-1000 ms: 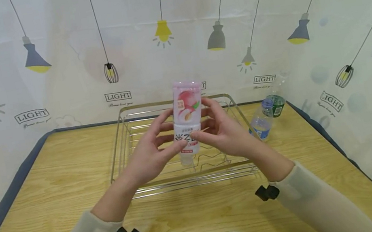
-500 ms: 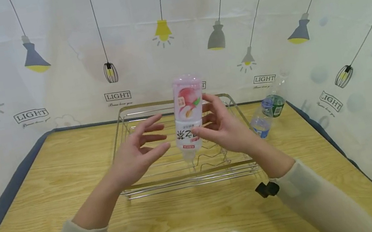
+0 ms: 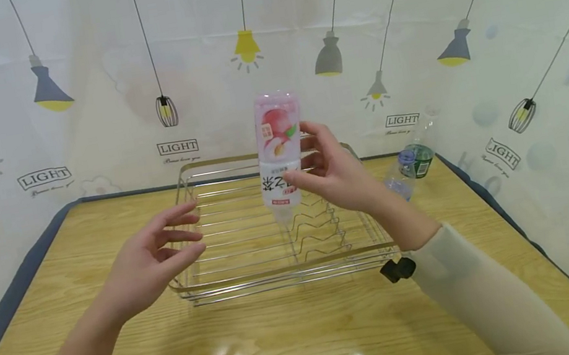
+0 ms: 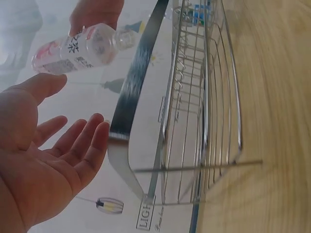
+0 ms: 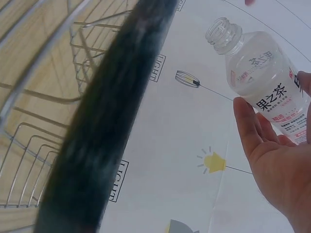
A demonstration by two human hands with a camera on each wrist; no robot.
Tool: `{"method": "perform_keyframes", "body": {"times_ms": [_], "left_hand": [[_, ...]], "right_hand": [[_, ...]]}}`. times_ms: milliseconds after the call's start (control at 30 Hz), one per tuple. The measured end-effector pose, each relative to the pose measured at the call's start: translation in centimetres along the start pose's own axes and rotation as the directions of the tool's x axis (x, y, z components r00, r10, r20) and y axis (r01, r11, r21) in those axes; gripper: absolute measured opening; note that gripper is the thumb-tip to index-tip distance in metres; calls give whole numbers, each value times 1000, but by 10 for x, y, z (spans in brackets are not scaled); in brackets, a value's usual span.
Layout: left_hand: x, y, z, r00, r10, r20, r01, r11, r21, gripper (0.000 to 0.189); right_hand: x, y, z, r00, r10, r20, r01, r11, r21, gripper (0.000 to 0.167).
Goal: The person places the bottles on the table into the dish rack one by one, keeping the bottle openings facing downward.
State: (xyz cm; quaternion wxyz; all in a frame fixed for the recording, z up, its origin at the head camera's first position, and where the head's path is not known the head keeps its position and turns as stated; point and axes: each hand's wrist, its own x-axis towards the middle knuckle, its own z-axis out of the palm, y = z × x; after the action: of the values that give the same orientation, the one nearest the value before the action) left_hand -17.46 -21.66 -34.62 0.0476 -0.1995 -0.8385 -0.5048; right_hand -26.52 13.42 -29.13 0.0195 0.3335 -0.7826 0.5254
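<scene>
My right hand grips a clear plastic bottle with a pink peach label, held upside down above a wire dish rack. In the right wrist view the bottle's open neck shows no cap, and the bottle looks empty. My left hand is apart from the bottle, by the rack's left side, its fingers loosely bent around nothing. The left wrist view shows that palm facing up beside the rack's flat metal rim.
Two other clear plastic bottles stand on the wooden table right of the rack: one with a blue cap, one with a green label. Wavy wire dividers run inside the rack. A printed cloth hangs behind the table.
My left hand has let go of the bottle and moved left and toward me. The bottle, in my right hand, has risen slightly over the rack.
</scene>
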Motion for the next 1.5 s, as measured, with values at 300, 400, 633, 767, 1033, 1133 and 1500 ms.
{"method": "perform_keyframes", "body": {"times_ms": [300, 400, 633, 767, 1033, 1133, 1500], "left_hand": [[-21, -17, -20, 999, -21, -38, 23, 998, 50, 63], [-26, -22, -24, 999, -28, -46, 32, 997, 72, 63], [-34, -39, -28, 997, -62, -36, 68, 977, 200, 57], [-36, -48, -26, 996, -76, 39, 65, 974, 217, 51], [-31, -60, -17, 991, -63, 116, 59, 997, 41, 45], [-30, -65, -13, 990, -58, 125, 68, 994, -81, 43], [-27, -80, -1, 989, -4, 144, 44, 960, -276, 36]], "right_hand": [[16, -3, 0, 999, 35, -29, -35, 999, -3, 82], [21, -2, 0, 998, 58, -33, -59, 998, -5, 83], [34, -2, 2, 996, 76, -41, -76, 997, 10, 84], [45, -3, 5, 995, 88, -45, -87, 996, 27, 85], [68, 0, 17, 994, 90, -56, -85, 993, 82, 86], [77, 3, 23, 993, 100, -57, -93, 989, 116, 85], [104, 11, 48, 990, 130, -51, -121, 979, 162, 85]]}}
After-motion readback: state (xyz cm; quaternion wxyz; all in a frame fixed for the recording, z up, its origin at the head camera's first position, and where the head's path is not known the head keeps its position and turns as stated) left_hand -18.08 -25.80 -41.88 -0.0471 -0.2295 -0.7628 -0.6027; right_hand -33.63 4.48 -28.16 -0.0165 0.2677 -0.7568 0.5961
